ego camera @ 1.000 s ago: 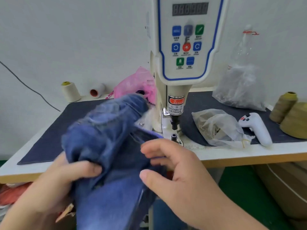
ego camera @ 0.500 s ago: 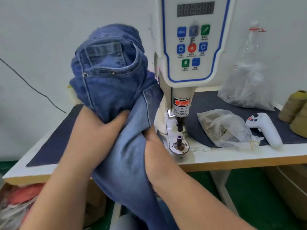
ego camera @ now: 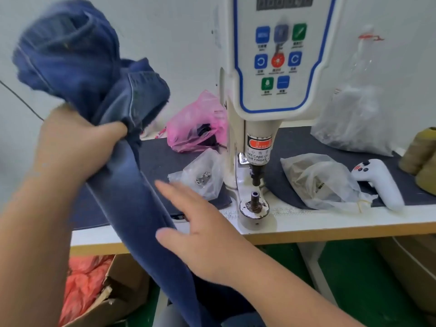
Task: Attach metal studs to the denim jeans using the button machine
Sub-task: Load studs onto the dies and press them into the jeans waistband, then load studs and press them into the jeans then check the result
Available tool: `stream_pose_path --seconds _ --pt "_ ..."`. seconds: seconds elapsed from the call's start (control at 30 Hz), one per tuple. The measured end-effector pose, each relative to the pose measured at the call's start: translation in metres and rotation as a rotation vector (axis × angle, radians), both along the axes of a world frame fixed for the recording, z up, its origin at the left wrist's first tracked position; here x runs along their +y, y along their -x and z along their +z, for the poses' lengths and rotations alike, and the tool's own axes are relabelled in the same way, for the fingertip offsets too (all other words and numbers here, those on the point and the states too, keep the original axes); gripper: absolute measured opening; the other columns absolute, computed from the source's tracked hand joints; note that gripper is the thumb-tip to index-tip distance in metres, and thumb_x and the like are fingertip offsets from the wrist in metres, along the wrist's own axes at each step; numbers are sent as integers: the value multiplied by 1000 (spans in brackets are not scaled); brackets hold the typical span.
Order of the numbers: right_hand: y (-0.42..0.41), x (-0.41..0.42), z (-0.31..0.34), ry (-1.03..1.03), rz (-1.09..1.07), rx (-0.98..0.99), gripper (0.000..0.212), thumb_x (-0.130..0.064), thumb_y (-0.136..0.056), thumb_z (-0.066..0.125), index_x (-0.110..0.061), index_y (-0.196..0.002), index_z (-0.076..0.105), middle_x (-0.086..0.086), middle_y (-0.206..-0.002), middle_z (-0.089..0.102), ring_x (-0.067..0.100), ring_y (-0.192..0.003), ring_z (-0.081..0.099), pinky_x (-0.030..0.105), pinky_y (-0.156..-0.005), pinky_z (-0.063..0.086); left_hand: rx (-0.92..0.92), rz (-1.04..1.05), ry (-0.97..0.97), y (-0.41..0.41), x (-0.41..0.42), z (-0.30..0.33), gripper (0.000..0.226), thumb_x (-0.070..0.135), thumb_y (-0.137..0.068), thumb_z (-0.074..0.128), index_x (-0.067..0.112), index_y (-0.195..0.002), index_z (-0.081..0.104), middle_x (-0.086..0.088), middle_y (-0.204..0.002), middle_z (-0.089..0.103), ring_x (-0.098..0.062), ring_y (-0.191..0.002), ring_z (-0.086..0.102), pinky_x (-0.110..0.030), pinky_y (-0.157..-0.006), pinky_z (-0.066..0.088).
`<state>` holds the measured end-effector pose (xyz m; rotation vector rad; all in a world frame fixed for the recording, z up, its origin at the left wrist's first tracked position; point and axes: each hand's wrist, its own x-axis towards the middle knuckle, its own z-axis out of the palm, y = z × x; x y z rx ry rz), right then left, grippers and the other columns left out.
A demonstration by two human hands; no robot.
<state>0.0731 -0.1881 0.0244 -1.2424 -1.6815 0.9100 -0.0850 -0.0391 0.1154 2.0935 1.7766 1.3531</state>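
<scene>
My left hand [ego camera: 77, 149] grips the blue denim jeans [ego camera: 89, 72] in a bunch, raised up and to the left of the button machine [ego camera: 271, 67]. One leg of the jeans hangs down past the table's front edge. My right hand [ego camera: 200, 232] hovers with straight fingers beside that hanging leg, holding nothing. The machine's lower die post [ego camera: 254, 200] stands bare under the punch head. A small clear bag of metal studs [ego camera: 203, 178] lies just left of the machine's base.
A pink plastic bag [ego camera: 195, 123] lies behind the machine's left side. Right of the machine are a clear bag [ego camera: 320, 180], a white controller [ego camera: 377, 182], a larger bag [ego camera: 354, 119] and thread cones [ego camera: 422, 156]. A cardboard box with orange material [ego camera: 89, 286] sits under the table.
The jeans went from the table front up and leftward in my left hand. My right hand let go of the denim and now hovers open beside the hanging leg. The die post is uncovered.
</scene>
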Motion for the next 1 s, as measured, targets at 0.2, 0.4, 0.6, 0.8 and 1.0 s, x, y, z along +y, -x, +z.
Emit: stream_pose_path --seconds 0.2,0.4,0.6,0.8,1.0 --pt "-19 -21 -24 185 -110 0 40 -31 -90 60 -50 -125 55 -32 -108 59 -12 -105 56 13 -94 44 208 70 5 -39 47 -24 52 42 -70 66 9 -107 49 -18 -89 59 -45 -89 59 -40 -64 39" --pt "-79 -40 -30 153 -345 1 16 -28 -91 65 -37 -103 71 -19 -96 70 -3 -91 63 19 -84 52 178 -8 484 -61 69 -101 95 41 -73 83 0 -139 28 -27 -132 50 -46 -120 51 -47 -83 44" --pt "-169 -32 -40 9 -783 -96 20 -17 -90 64 -35 -83 69 -22 -81 67 -4 -77 61 14 -63 43 574 31 -141 -82 52 -112 68 34 -73 79 2 -125 50 -25 -120 54 -45 -105 52 -52 -80 40" --pt "-211 1 -74 -33 -1008 -574 13 -12 -92 54 -14 -89 67 -1 -88 60 21 -88 54 37 -76 46 845 -277 175 -124 32 -118 20 22 -92 47 24 -102 65 0 -89 65 -24 -79 56 -32 -71 35" --pt "-213 5 -87 -49 -1075 -719 10 -17 -90 55 -15 -91 64 -5 -88 50 16 -90 39 33 -74 36 972 -263 293 -130 45 -136 32 12 -93 43 21 -116 63 -6 -110 68 -27 -100 65 -38 -87 53"
